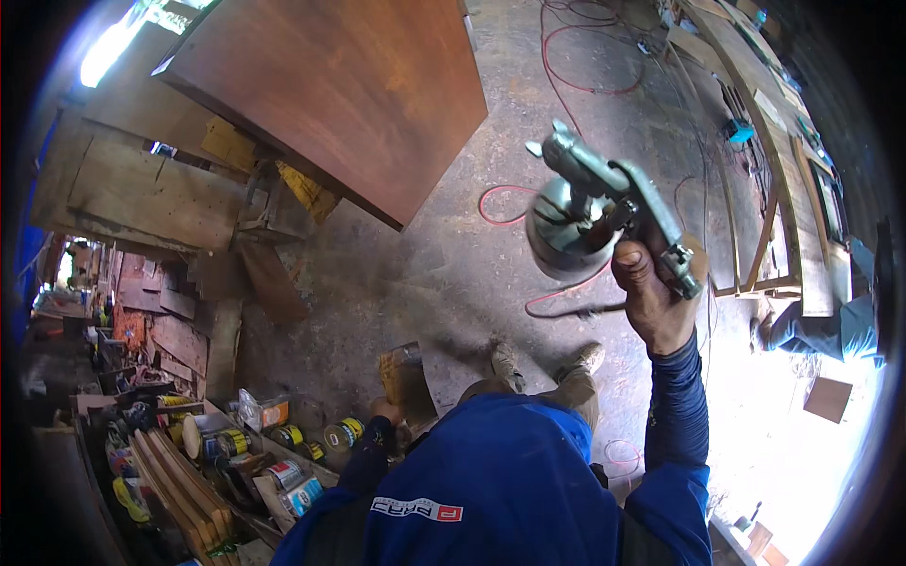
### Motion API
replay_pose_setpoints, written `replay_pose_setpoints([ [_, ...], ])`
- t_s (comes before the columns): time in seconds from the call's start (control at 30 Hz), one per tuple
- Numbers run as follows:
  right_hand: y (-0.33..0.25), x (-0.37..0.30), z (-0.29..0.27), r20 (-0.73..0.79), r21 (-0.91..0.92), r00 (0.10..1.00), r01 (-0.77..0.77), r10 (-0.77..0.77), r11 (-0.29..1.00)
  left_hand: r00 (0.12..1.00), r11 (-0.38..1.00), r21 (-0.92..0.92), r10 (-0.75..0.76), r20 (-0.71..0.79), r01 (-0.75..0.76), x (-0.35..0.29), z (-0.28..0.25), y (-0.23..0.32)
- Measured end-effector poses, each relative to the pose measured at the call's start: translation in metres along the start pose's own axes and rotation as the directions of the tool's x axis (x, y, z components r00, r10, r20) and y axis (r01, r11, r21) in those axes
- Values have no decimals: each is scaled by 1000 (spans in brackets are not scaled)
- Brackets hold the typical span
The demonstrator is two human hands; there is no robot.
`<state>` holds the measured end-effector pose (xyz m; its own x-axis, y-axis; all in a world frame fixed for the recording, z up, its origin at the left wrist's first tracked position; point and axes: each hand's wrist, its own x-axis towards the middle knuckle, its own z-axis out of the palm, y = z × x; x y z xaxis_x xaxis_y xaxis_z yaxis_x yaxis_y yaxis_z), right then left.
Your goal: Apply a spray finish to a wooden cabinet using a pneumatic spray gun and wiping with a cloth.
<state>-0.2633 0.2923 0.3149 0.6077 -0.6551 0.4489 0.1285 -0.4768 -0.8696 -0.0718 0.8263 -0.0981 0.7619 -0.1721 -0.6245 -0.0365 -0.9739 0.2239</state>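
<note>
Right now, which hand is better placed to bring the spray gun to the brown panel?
Likely the right hand: it grips the spray gun out ahead of the body, while the left hand is back near the cans.

Blue top (481, 462), white-and-red printed marking (416, 509); dark navy, wrinkled right undersleeve (678, 410); tan trousers (578, 396); pale shoes (507, 365), perhaps laced, blurry.

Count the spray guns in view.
1: the metal spray gun, held up in the right hand above the floor. Others may be hidden in the clutter at lower left.
</note>
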Motion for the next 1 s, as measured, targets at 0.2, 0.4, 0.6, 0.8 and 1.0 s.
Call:
replay_pose_setpoints([
  [0.2,30,11,28,32,-101,994,110,-108,989,993,995,51,-88,74,84,-3,-19,16],
  [0.4,28,5,37,80,-49,996,32,-28,998,1000,999,-30,-13,14,14,20,-36,14],
  [0.6,33,18,44,81,-93,990,-111,119,989,999,999,6,46,7,-46,8,-44,32],
  [0.8,38,20,50,30,-39,989,-143,144,989,994,988,152,20,107,-36,11,-22,8],
  [1.0,43,25,55,56,-75,987,-145,150,986,1000,993,117,16,22,-18,16,-1,-45],
])
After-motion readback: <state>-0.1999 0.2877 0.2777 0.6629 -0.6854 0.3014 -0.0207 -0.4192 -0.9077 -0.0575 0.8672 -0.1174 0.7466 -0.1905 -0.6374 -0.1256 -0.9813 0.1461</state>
